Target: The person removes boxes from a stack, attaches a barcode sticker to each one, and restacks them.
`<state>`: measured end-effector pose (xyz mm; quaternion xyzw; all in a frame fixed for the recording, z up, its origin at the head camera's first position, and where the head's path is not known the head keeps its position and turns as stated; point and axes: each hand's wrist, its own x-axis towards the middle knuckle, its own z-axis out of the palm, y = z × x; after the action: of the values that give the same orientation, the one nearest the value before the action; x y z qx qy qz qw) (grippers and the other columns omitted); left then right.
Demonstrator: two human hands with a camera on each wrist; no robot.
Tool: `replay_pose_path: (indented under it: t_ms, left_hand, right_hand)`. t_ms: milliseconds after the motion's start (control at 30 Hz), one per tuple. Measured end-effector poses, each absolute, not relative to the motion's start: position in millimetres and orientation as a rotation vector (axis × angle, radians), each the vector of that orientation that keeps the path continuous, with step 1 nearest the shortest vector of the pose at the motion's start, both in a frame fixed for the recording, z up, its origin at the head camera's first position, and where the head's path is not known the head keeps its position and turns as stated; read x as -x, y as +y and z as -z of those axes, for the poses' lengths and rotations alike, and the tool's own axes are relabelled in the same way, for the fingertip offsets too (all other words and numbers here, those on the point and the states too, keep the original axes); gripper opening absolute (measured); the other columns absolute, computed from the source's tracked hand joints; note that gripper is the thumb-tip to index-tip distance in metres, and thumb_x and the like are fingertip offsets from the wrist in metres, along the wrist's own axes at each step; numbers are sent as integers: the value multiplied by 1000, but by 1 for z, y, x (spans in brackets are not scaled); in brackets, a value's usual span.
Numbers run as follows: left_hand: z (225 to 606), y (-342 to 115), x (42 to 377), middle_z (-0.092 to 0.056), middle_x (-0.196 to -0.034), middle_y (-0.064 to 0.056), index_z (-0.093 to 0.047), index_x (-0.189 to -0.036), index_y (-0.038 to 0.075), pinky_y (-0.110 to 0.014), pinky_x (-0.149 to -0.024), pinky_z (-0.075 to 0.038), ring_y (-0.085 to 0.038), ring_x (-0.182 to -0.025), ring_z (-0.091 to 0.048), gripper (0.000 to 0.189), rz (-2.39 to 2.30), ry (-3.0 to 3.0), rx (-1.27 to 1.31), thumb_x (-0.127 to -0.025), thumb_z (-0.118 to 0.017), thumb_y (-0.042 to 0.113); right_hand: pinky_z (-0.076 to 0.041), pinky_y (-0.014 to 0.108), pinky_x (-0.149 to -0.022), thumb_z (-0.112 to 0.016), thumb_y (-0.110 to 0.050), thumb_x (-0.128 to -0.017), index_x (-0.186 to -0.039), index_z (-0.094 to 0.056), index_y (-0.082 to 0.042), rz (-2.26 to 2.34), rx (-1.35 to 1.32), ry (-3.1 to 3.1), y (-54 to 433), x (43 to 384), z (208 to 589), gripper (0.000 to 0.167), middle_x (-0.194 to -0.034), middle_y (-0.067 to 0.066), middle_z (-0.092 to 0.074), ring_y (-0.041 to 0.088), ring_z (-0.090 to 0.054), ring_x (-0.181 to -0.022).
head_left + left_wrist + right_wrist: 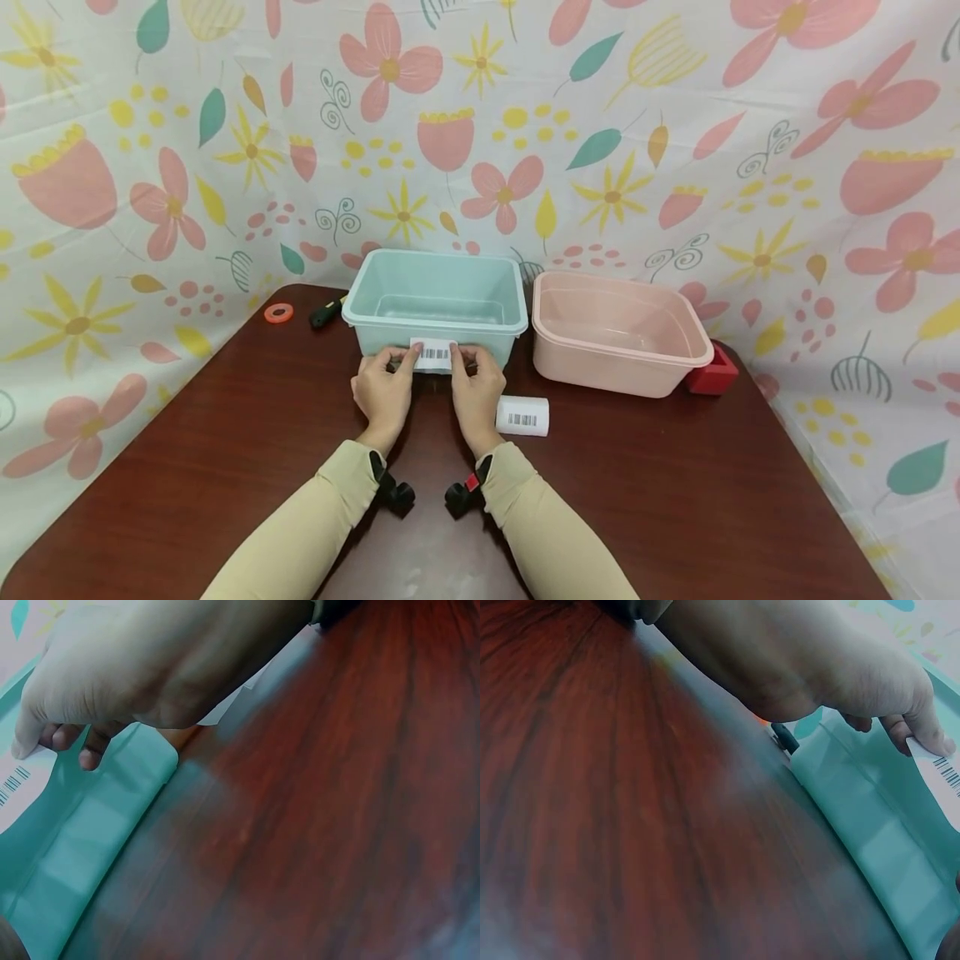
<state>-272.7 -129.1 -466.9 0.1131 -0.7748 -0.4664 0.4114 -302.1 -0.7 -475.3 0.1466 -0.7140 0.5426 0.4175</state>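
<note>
A white barcode label (432,354) is held up in front of the front wall of the light blue plastic tub (435,323). My left hand (381,393) pinches its left end, thumb on the printed face. At the other end my right hand (477,393) pinches it the same way. In the left wrist view, the right hand's curled fingers show behind the label (13,791), beside the tub wall (112,802). The right wrist view shows the left hand (870,675) gripping the label's corner. Whether the label touches the tub, I cannot tell.
A roll of barcode labels (522,416) lies on the dark wood table (645,483) beside my right wrist. A pink tub (615,358) stands to the right, with a red block-like object (712,372) behind its corner. Orange tape (278,313) and a dark-handled tool (327,312) lie at the left.
</note>
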Motion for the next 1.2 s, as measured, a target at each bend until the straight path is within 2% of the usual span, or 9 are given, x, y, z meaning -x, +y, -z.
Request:
replay_pose_path:
  t_ms: [400, 833, 1200]
  left_hand:
    - [469, -127, 282, -63, -64, 4, -76, -78, 22, -47, -87, -34, -19, -78, -55, 32, 1174, -1939, -309, -86, -76, 53]
    - [470, -127, 288, -62, -61, 7, -76, -74, 26, -47, -89, -37, -17, -72, -54, 32, 1159, -1935, -313, -85, -76, 56]
    - [469, -127, 288, -66, -67, 5, -75, -74, 25, -48, -88, -41, -20, -72, -57, 36, 1168, -1983, -372, -83, -75, 60]
  right_hand:
    - [-53, 29, -60, -74, -22, -94, -88, -74, -11, -1373, -314, -1775, -4, 308, 477, 12, -80, 0, -69, 11, -63, -68]
    - [-54, 29, -59, -75, -21, -93, -86, -73, -11, -1390, -280, -1780, -5, 310, 476, 12, -78, -2, -69, 11, -64, -68]
    - [-52, 28, -58, -77, -22, -91, -82, -71, -12, -1437, -224, -1793, -5, 308, 474, 15, -74, -3, -68, 11, -63, -65]
